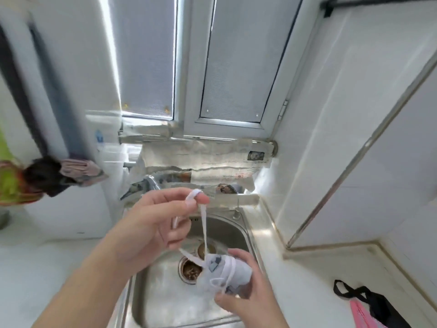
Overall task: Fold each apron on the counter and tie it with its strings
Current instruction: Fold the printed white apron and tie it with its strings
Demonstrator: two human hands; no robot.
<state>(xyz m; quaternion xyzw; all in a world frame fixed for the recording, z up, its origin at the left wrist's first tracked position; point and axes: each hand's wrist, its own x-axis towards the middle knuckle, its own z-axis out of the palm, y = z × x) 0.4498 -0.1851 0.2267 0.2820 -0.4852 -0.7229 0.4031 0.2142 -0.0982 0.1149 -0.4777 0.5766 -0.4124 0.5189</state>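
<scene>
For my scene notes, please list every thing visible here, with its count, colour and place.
rolled white apron bundle: one, white, above the sink, in the right hand
white apron string: one, white, from bundle up to left fingers
stainless steel sink: one, silver, centre
black and pink cloth with black straps: one, right counter
newspaper sheets: several, grey-white, behind the sink
window: one, white frame, top
left hand: pinches the string
right hand: holds the bundle

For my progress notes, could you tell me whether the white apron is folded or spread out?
Folded: the white apron is a small bundle in the right hand, with its string wrapped around it.
</scene>
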